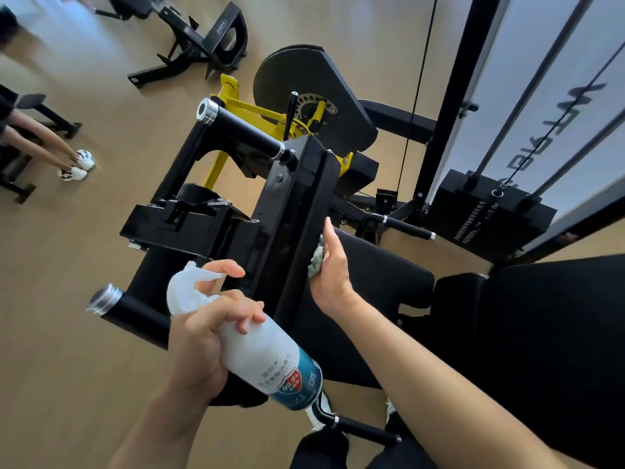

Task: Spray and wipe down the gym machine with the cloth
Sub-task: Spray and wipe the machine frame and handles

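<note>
1. Far left, another person's legs in white trainers (77, 165) stand on the tan wooden floor (67, 265), well apart from the action.
2. Moving in, the left hand (199, 336) has a firm grip on the white plastic spray bottle with the blue and red label (263, 353). The fingers are wrapped round its neck and the index finger is hooked over the trigger. The bottle is tilted, nozzle up and to the left, base towards the camera.
3. Just behind the nozzle is the black steel gym machine with yellow arms (270, 198). One black foam roller with a chrome end cap (240, 130) sits high, and a second (135, 313) sits low, just beside the bottle.
4. Here's the crumpled pale green and white cloth (316, 258). It is pressed against the edge of the machine's upright black pad (314, 204), sandwiched between pad and palm.
5. The right hand (333, 265) does the pressing. Its fingers are stretched out straight along the pad edge, flat on the cloth rather than curled round it.
6. Under that forearm lies the black padded seat (382, 299).
7. Far right, the black weight stack (487, 218) stands under its grey guide rods.
</note>
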### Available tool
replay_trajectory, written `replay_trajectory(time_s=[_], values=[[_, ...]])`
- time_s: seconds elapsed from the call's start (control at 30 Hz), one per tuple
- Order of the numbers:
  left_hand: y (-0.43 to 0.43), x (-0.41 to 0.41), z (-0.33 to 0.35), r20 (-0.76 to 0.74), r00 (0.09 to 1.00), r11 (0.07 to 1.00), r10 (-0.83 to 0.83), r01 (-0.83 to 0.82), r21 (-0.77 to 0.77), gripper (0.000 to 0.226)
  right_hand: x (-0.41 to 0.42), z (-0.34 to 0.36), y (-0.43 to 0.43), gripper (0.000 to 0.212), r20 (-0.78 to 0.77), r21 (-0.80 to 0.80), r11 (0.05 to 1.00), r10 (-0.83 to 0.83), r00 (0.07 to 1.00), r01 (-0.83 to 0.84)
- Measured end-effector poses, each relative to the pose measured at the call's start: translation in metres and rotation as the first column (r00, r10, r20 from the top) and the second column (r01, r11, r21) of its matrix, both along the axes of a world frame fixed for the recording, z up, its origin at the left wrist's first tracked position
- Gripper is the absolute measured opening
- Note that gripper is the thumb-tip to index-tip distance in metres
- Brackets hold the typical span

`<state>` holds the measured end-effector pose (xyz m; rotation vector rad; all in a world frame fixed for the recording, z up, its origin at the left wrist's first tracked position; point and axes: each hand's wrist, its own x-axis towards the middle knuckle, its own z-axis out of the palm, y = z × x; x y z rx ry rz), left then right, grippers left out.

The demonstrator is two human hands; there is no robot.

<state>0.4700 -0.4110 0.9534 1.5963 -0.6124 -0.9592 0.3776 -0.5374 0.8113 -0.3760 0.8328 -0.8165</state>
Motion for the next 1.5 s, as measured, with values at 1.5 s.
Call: replay_trajectory(time_s=[1.5], values=[[0.097, 0.048, -0.007, -0.127, 0.877, 0.885, -0.464, 0.455, -0.097, 0.039, -0.008, -0.002, 0.159, 0.077, 0.011, 0.237, 0.948, 0.217, 0.976, -0.214]])
